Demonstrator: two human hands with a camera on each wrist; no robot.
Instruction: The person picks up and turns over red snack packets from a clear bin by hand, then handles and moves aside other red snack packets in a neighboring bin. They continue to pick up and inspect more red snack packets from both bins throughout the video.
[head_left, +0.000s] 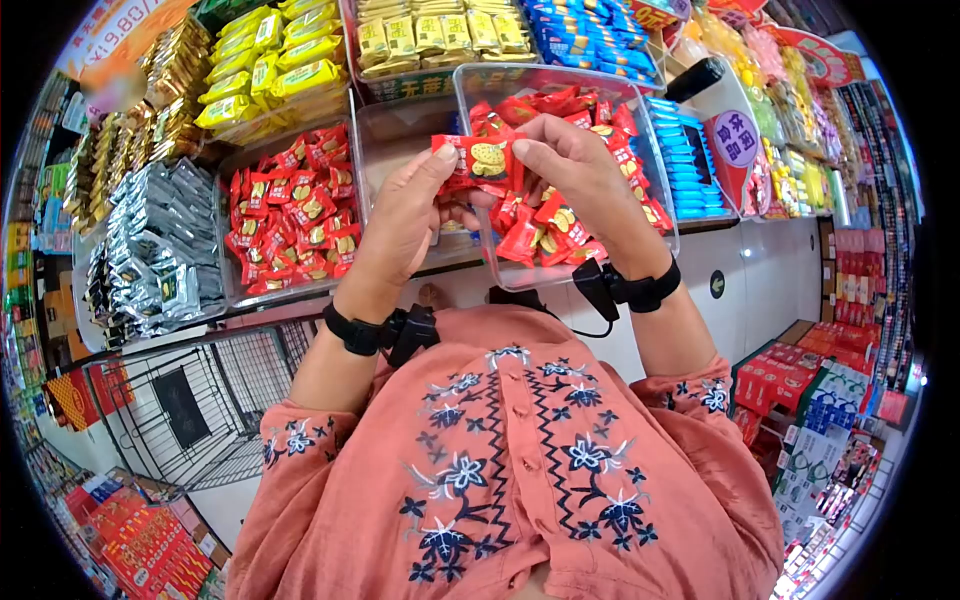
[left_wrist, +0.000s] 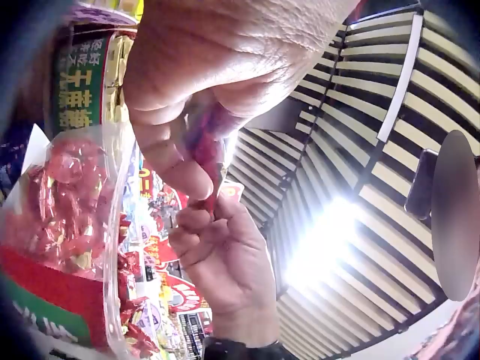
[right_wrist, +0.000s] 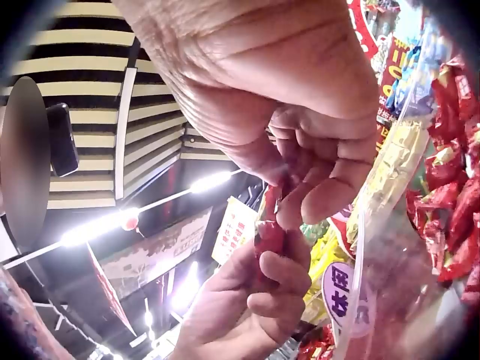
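— What do we have between our hands?
— A red snack packet point(head_left: 483, 160), its picture showing a round yellow biscuit. Our left hand point(head_left: 405, 215) pinches its left edge, our right hand point(head_left: 580, 180) pinches the right, and we hold it up over the clear bin point(head_left: 470, 85) of matching red packets.
— Any writing we can read?
— The packet's print is too small. A purple round sign point(head_left: 736, 138) on the right reads 休闲食品.
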